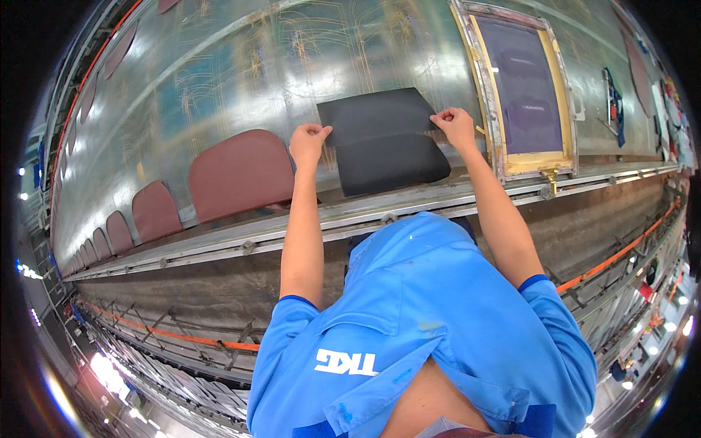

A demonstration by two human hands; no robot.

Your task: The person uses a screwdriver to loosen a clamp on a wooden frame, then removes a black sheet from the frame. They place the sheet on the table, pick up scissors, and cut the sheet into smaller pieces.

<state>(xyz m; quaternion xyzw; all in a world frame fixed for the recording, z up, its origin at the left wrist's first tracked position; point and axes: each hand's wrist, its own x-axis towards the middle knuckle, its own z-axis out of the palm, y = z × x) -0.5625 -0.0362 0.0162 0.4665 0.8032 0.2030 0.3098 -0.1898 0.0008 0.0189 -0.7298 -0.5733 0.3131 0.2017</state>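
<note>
A black flat sheet (376,113) with a straight far edge is stretched between my hands over the long table. My left hand (307,143) pinches its left edge between thumb and fingertips. At the opposite edge, my right hand (457,129) pinches the right corner in the same way. Just nearer to me lies a black panel with rounded corners (393,166), along the table's front edge. The sheet's near edge meets or overlaps this panel; I cannot tell if they are joined.
Maroon rounded panels (241,175) lie in a row to the left along the front edge. A framed printing screen (522,80) with purple mesh lies right of my right hand. A metal rail (350,216) runs along the near side of the shiny, marked table (241,87).
</note>
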